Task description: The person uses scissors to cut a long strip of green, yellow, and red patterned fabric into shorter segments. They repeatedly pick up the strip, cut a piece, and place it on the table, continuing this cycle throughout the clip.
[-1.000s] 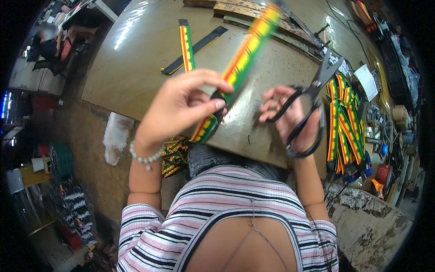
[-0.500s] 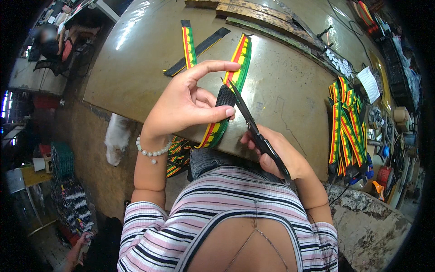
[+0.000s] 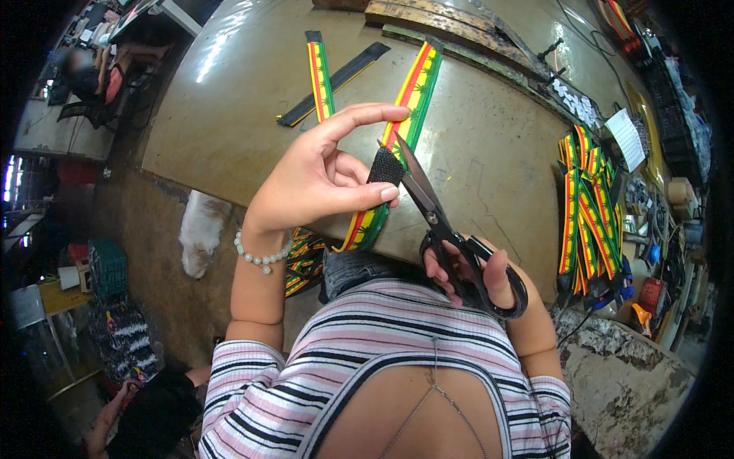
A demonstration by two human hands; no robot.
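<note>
The right hand (image 3: 499, 278) holds black scissors (image 3: 433, 219), fingers in the handle loops, blades just beside a red-yellow-green strap (image 3: 418, 88). The left hand (image 3: 310, 180) pinches this strap above the worktop (image 3: 229, 138); two more straps (image 3: 322, 86) lie beyond.

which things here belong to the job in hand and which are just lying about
Job in hand: strap in the left hand; scissors in the right hand; probably the pile of matching straps

Lying about, it seems: wooden boards; white paper sheet
</note>
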